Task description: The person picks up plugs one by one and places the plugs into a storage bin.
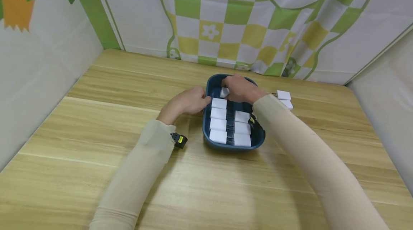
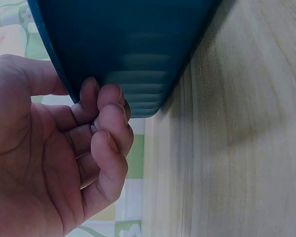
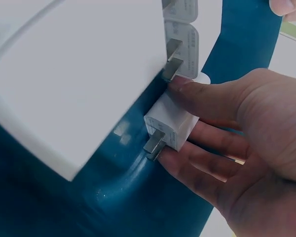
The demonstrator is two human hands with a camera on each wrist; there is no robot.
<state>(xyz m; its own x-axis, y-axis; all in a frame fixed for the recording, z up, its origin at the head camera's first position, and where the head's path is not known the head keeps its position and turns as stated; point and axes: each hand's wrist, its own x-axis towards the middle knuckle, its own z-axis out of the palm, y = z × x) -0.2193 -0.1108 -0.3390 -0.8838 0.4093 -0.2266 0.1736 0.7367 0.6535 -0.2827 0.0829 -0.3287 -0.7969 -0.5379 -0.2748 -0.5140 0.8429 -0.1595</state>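
Note:
A dark blue plastic bin (image 1: 214,88) stands on the table, holding white plug chargers (image 1: 218,125) in two rows, their metal prongs facing the middle. My left hand (image 1: 190,101) grips the bin's left rim. In the left wrist view its thumb lies over the rim, with curled fingers against the outer wall (image 2: 138,29). Inside the far end of the bin, my right hand (image 1: 240,88) holds a white plug charger (image 3: 170,118) between thumb and fingers. Its two prongs point away from the palm, and it sits beside the end of the left row.
Two more white chargers (image 1: 284,95) lie on the wooden table (image 1: 135,90) right of the bin, partly behind the right forearm. A green and yellow checked curtain (image 1: 213,15) hangs along the back edge. White fabric walls (image 1: 42,65) flank the table.

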